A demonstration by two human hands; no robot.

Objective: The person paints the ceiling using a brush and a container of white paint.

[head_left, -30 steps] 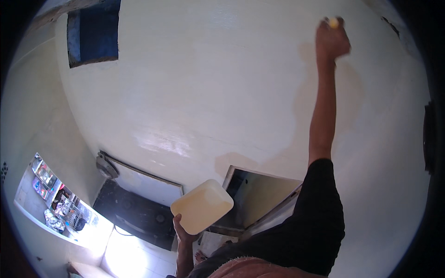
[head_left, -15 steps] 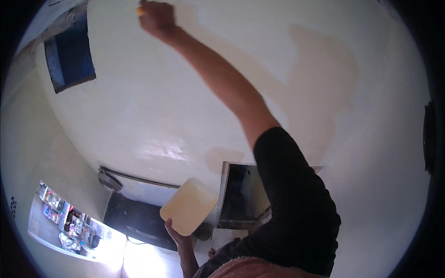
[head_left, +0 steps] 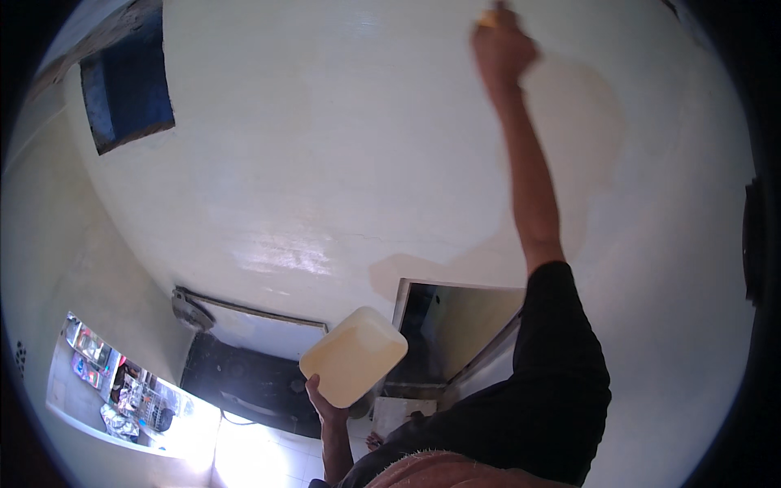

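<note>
Cream tray clamped in left hand, lower centre; right hand, gripping a blurred yellow object, has swung from upper left rightward, likely sweeping the wall

A black slab is lying beneath a pale, dark-edged panel, while a grey rounded fixture is sitting at the slab's upper-left corner. Left of the slab, a bright opening is framing a wire basket and a silvery bundle. Well above the slab, a dark blue recess is showing rough edges. A pale-framed rectangle is standing to the slab's right; white floor tiles are gleaming below the slab.
</note>
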